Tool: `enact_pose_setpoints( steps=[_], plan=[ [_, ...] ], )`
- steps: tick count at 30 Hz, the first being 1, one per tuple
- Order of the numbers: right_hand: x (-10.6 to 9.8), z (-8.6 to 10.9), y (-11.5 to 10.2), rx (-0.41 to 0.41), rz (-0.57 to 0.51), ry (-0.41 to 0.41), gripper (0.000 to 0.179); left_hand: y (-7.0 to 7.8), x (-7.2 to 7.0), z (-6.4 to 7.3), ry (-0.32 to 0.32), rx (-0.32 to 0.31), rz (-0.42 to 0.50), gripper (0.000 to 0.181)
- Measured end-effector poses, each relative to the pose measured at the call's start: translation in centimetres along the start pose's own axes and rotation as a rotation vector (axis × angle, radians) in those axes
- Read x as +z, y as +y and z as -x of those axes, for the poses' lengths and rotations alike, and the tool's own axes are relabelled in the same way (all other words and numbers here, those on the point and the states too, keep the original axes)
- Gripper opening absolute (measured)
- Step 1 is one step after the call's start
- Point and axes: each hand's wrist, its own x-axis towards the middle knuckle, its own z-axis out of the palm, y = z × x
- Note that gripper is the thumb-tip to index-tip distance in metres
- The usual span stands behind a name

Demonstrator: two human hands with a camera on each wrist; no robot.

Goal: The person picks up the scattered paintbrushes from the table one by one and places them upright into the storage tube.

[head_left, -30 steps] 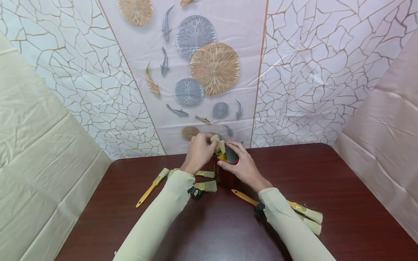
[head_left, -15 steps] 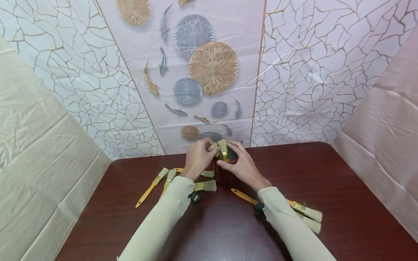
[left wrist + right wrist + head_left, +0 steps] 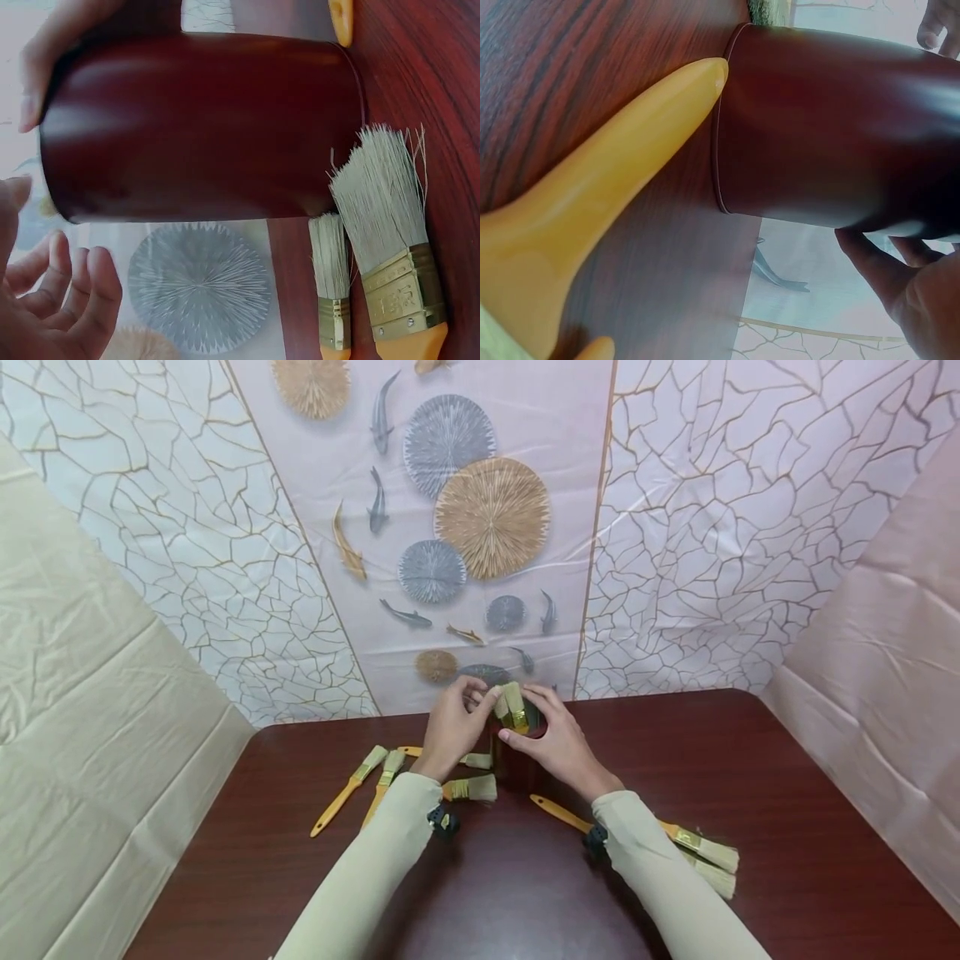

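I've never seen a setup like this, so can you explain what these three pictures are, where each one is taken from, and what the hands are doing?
There is no machine here: a person wears three cameras. The wide picture comes from the head and looks down at both arms. The other two come from the wrists, so they sit very close and look turned sideways.

On the dark table stands a dark red cup. The right hand holds its side. The left hand is at its rim, by the brushes in the cup; whether it grips one is hard to tell. More brushes lie on the table: some on the left, two under the right sleeve. The yellow shape in the right wrist view is a brush handle lying up against the cup.
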Motion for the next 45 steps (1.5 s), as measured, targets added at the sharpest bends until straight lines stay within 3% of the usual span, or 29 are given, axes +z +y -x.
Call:
enact_pose_setpoints(
  steps=[5,11,18,21,25,32,38,45],
  plan=[
    [-0.1,0.0,0.0,0.012,-0.007,-0.018,0.088,-0.3,-1.2,1.2,-0.021,-0.006,0.103,0.047],
    [-0.1,0.1,0.1,0.015,-0.005,-0.027,0.087,-1.6,-2.7,3.6,-0.106,0.004,0.083,0.054],
    [-0.4,0.0,0.2,0.003,-0.018,-0.01,0.086,-4.1,-5.3,6.4,-0.227,-0.155,-0.008,0.072],
    [-0.6,0.1,0.3,0.003,-0.021,-0.007,0.086,-5.2,-6.6,7.2,-0.225,-0.214,-0.016,0.072],
    [-1.0,0.2,0.4,0.012,-0.024,0.002,0.086,-6.5,-8.4,8.3,-0.195,-0.247,-0.025,0.067],
    [-0.9,0.4,0.4,0.022,-0.019,-0.005,0.086,-9.2,-10.6,9.6,-0.186,-0.297,-0.131,0.069],
    [-0.6,0.3,0.4,0.03,-0.019,-0.023,0.087,-10.8,-10.7,10.0,-0.227,-0.374,-0.199,0.056],
    [-0.1,-0.1,0.0,0.017,-0.022,-0.04,0.087,-11.4,-10.2,10.0,-0.158,-0.443,-0.241,0.042]
  ],
)
